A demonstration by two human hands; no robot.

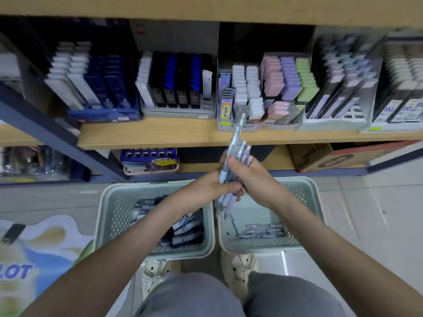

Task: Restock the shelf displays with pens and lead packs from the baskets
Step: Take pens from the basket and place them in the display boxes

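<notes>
Head view: left hand (211, 186), right hand (250, 177) clamped on pens (238, 143), wooden shelf (148, 133) ahead, tiled floor (366, 202).

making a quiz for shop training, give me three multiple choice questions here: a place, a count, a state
1. Where do the loose pens lie? A. right basket B. shelf board C. floor mat
2. How many baskets are in view? A. one B. two C. four
3. The pen bundle is: A. gripped by both hands B. lying on the floor C. standing in a display
Key: 1 A, they lie on its bottom; 2 B, the left basket sits beside the right one; 3 A, the left hand and right hand curl round it.
</notes>
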